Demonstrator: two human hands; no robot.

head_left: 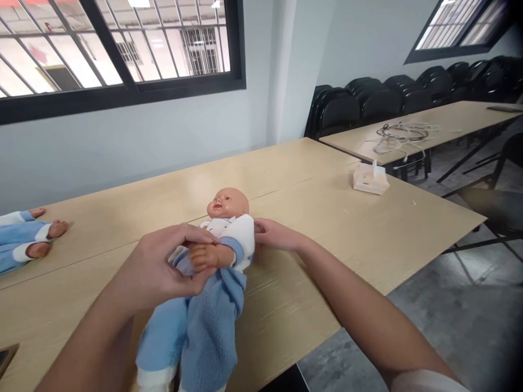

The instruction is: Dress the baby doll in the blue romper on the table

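A bald baby doll [220,256] lies on its back on the table, head pointing away from me. It wears a white top with blue cuffs and fuzzy blue trousers [210,332]. My left hand [163,267] is closed around the doll's hand [204,257], thumb below and fingers above, over the doll's belly. At the doll's shoulder, my right hand [275,234] has its fingers bent against the white sleeve [245,234]; the fingertips are partly hidden behind it.
Another doll's legs [30,237] in blue and white reach in from the left. A tissue box [370,178] stands on the light wooden table [318,201]. Tangled cables [402,136] lie on a farther table. Black folding chairs [339,111] line the wall; another chair [494,201] is at the right.
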